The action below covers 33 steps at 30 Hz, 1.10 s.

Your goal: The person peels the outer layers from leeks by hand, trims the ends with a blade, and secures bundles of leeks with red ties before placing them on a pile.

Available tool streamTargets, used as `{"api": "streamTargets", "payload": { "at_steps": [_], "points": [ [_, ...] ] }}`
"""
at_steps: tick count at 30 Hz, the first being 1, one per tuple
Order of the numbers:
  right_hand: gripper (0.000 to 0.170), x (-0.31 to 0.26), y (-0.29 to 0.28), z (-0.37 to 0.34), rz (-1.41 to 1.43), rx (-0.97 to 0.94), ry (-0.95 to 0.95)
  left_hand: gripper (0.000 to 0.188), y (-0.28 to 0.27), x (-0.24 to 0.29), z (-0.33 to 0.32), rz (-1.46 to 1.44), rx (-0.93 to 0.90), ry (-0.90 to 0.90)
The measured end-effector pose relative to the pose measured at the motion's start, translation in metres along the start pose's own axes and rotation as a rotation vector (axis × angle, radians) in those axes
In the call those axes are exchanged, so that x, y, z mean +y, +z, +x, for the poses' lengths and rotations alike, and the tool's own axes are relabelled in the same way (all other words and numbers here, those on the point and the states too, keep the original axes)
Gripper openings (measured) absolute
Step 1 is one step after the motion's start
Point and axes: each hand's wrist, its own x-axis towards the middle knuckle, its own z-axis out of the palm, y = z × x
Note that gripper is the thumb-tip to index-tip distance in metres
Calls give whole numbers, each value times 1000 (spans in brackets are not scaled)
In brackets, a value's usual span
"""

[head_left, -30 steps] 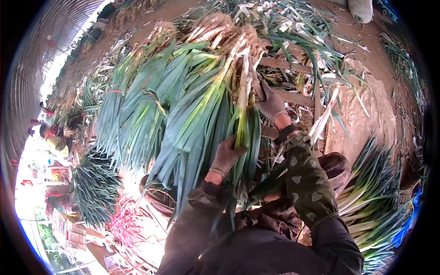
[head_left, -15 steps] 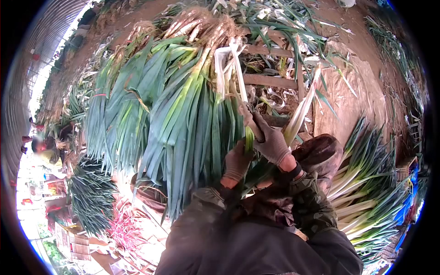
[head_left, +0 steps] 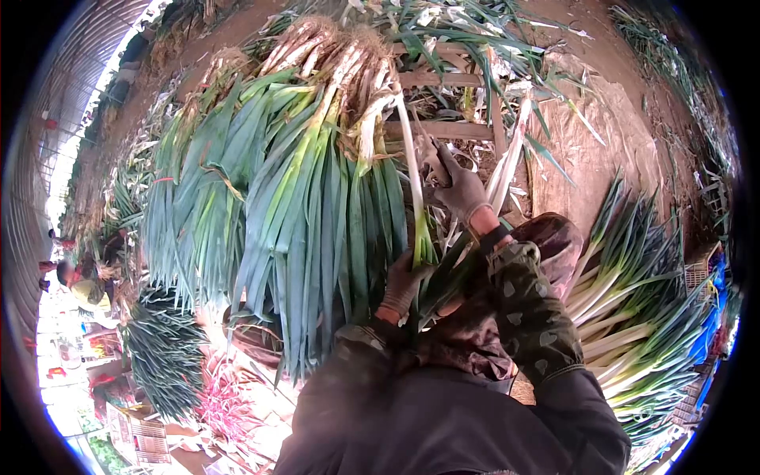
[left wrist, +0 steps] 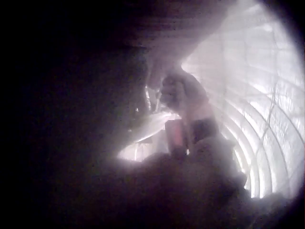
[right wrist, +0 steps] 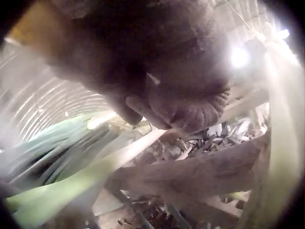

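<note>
In the head view, the gloved left hand (head_left: pixel 404 286) grips the green leaves of one leek (head_left: pixel 413 178), whose pale stalk stands up and away from the body. The gloved right hand (head_left: pixel 461 190) is just right of the stalk, fingers curled round a slim dark object (head_left: pixel 445 158); a pale strip hangs beside it. In the right wrist view the curled right hand (right wrist: pixel 186 102) is above a pale-green leek (right wrist: pixel 95 174); whether they touch is unclear. The left wrist view is dark and hazy, with the right hand (left wrist: pixel 183 93) near its middle.
A large leek pile (head_left: pixel 301 198) lies on the left, roots away from the body. Wooden slats (head_left: pixel 443 131) and a loose leek (head_left: pixel 511 150) are right of the hands. More leeks (head_left: pixel 625 317) lie at the right, beside a brown sheet (head_left: pixel 586 150).
The right hand went down the stalk towards the left hand, then moved slightly up and away. Outer layers were stripped down, and the stalk now shows whiter. The left hand stays on the leaves.
</note>
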Motion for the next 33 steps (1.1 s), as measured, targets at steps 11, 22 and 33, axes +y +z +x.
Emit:
{"api": "streamTargets", "payload": {
  "at_steps": [11,22,33],
  "points": [
    [83,5,23,47,-142,-48,-103,40,-23,-9,-5,-433,-110,-247],
    [86,4,5,13,82,144,45,38,7,-25,2,103,-272,-196],
    [91,-10,23,-83,187,-93,-208,24,-22,63,25,1305,-68,102]
  ]
}}
